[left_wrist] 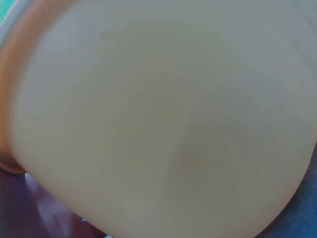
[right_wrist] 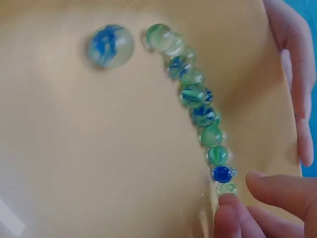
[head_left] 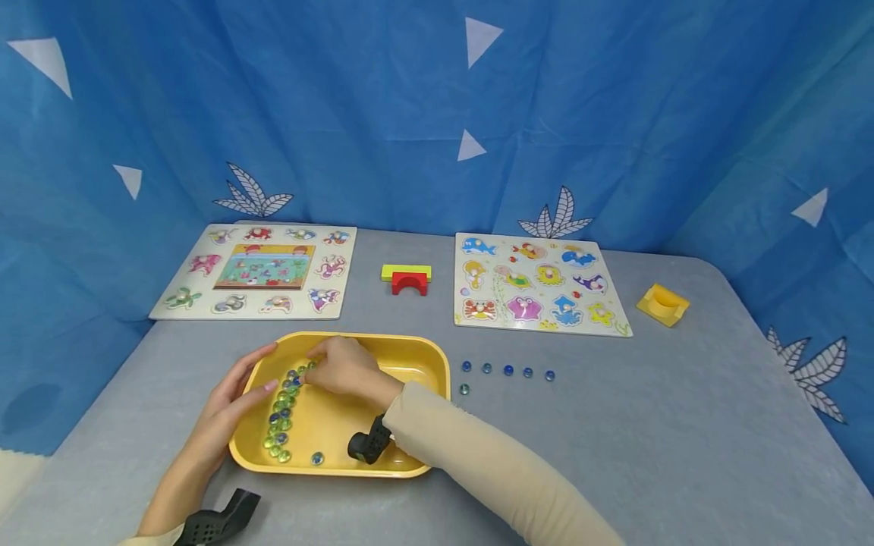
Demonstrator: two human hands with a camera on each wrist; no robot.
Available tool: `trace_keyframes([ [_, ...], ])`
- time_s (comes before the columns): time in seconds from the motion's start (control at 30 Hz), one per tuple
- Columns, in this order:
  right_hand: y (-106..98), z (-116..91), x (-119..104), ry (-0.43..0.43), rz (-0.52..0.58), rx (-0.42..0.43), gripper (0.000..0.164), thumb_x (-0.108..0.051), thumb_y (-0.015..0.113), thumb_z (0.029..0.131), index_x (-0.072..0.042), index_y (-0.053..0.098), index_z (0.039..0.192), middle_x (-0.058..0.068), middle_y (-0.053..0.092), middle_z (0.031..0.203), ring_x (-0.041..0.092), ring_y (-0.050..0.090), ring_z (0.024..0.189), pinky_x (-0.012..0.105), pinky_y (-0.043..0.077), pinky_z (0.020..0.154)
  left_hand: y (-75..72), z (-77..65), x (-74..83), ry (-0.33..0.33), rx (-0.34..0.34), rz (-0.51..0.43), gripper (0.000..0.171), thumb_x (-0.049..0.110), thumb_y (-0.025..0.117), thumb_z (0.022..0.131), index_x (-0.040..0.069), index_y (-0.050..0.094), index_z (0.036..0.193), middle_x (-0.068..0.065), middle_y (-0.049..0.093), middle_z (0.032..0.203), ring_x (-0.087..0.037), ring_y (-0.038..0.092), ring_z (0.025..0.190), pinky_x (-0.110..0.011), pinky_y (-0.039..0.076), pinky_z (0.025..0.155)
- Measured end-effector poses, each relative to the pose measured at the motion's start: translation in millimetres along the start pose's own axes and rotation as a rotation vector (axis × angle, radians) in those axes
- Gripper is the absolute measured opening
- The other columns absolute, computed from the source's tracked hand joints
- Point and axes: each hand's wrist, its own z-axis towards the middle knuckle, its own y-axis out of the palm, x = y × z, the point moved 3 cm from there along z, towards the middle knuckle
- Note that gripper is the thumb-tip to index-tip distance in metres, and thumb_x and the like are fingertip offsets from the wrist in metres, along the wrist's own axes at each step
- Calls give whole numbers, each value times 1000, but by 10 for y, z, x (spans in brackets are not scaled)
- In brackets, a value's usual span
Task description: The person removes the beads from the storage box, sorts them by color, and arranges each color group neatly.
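Note:
A yellow tray point(head_left: 355, 425) stands on the grey tabletop. Green and blue glass marbles point(head_left: 282, 413) form a line along its left wall, and one marble point(head_left: 317, 458) lies apart at the front. My left hand point(head_left: 221, 402) rests against the tray's left rim, fingers extended and thumb over the edge. My right hand point(head_left: 348, 368) reaches inside at the back end of the line. In the right wrist view its fingertips point(right_wrist: 228, 213) touch or nearly touch the end marble, with a gap between them and the thumb. The tray's blurred wall point(left_wrist: 158, 124) fills the left wrist view.
Several loose marbles point(head_left: 508, 371) lie right of the tray. Behind are two sea-animal puzzle boards point(head_left: 348, 262) point(head_left: 501, 262), a red arch block point(head_left: 410, 282) before a yellow-green block point(head_left: 388, 273), and a yellow block point(head_left: 655, 309) at far right. A blue curtain point(head_left: 382, 182) encloses the table.

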Motion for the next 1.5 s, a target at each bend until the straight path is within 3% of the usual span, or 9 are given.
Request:
trace_keyframes([
  [0.07, 24, 3, 13, 20, 5, 23, 34, -35, 70, 75, -30, 66, 108, -16, 66, 105, 0, 54, 75, 17, 39, 61, -5, -2, 8, 3, -4, -4, 52, 17, 47, 93, 18, 28, 141, 14, 31, 140, 8, 35, 114, -6, 41, 81],
  [0.47, 74, 11, 36, 37, -73, 172, 17, -38, 72, 72, -35, 71, 89, -20, 68, 84, -3, 55, 66, 19, 35, 55, -3, 0, 29, 39, -4, 0, 52, 14, 47, 93, 17, 28, 141, 12, 29, 142, 12, 31, 116, -3, 38, 83],
  [0.63, 71, -1, 40, 31, -86, 178, 9, -38, 72, 72, -35, 72, 81, -21, 67, 75, -4, 52, 60, 19, 35, 53, 1, 4, 16, 32, 0, 8, 52, 15, 47, 93, 17, 28, 141, 13, 29, 141, 12, 29, 117, -3, 36, 83],
  [0.97, 43, -15, 37, 37, -21, 136, 6, -38, 71, 73, -36, 72, 78, -21, 67, 82, -3, 51, 62, 19, 36, 53, -4, 1, 4, 16, 7, 20, 51, 17, 47, 93, 18, 29, 141, 11, 29, 142, 11, 28, 118, -2, 34, 84],
  [1.1, -43, -59, 9, 7, 85, 96, 8, -33, 70, 75, -30, 73, 81, -17, 66, 77, 0, 51, 58, 18, 38, 52, -10, -12, 5, 12, 6, 23, 51, 18, 47, 93, 18, 29, 141, 11, 30, 142, 11, 31, 117, -3, 37, 84],
  [1.3, -368, -237, 49, -66, 429, -22, 15, -26, 67, 80, -20, 72, 93, -6, 69, 82, 16, 65, 69, 22, 45, 57, -3, -33, 4, -12, 10, 36, 51, 20, 47, 94, 20, 28, 141, 10, 32, 141, 7, 39, 112, -8, 43, 80],
  [1.5, -841, -572, 478, -203, 583, -17, 28, -26, 64, 84, -15, 66, 109, 4, 69, 99, 20, 64, 80, 36, 50, 71, -7, -28, 16, -22, 15, 36, 52, 21, 48, 93, 21, 28, 141, 8, 31, 142, 4, 39, 111, -7, 43, 79],
])
